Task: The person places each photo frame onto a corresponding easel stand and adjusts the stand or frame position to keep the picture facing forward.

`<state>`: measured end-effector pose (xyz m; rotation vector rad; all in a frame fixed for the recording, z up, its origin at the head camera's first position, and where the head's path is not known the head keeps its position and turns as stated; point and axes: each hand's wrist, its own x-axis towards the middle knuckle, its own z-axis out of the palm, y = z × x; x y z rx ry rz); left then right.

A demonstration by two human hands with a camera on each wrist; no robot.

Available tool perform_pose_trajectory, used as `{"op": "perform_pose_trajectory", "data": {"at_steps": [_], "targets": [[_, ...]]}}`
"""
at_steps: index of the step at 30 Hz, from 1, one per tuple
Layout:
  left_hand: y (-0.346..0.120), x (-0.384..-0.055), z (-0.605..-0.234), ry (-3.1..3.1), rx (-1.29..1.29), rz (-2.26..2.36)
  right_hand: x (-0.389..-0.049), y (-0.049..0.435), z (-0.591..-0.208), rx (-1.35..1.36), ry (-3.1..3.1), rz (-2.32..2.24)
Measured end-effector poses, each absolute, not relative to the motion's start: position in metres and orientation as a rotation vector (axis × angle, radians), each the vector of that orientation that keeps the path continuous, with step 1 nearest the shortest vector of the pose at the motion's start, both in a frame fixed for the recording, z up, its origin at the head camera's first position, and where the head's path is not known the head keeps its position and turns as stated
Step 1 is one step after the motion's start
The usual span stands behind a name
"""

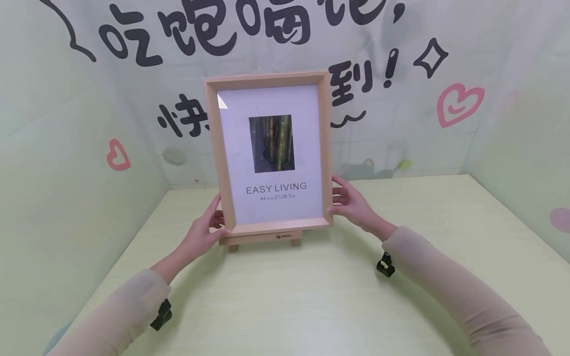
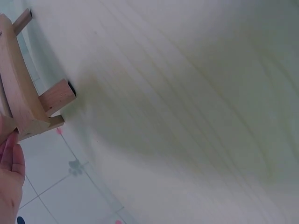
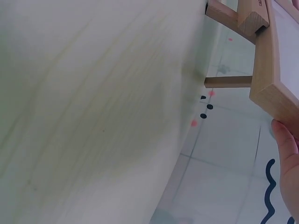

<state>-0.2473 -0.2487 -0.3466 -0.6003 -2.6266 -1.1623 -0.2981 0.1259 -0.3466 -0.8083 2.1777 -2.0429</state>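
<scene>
A light wooden picture frame point(image 1: 325, 148) stands upright on a small wooden easel point(image 1: 262, 239), its lower edge at the easel's ledge. Behind the glass is a white insert with a small dark bamboo picture and the words EASY LIVING. My left hand point(image 1: 206, 232) holds the frame's lower left corner, thumb low at the corner and fingers along the side. On the opposite side, my right hand point(image 1: 354, 203) grips the lower right edge. In the right wrist view the frame point(image 3: 264, 70) reaches past the easel's ledge point(image 3: 252, 16). The left wrist view shows the easel's legs point(image 2: 58, 97) on the table.
The pale wood-grain table point(image 1: 285, 296) extends to a back wall covering point(image 1: 401, 128) with black lettering and pink hearts. Pale side panels point(image 1: 58, 198) flank the table. A small black device point(image 1: 385, 265) hangs under the right sleeve, another point(image 1: 162, 315) under the left.
</scene>
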Motion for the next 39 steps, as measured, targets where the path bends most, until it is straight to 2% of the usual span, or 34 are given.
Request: {"op": "perform_pose_trajectory", "data": {"at_steps": [39], "targets": [[-0.276, -0.250, -0.351, -2.671, -0.599, -1.098, -0.297, 0.100, -0.347, -0.833, 2.209, -1.983]]}}
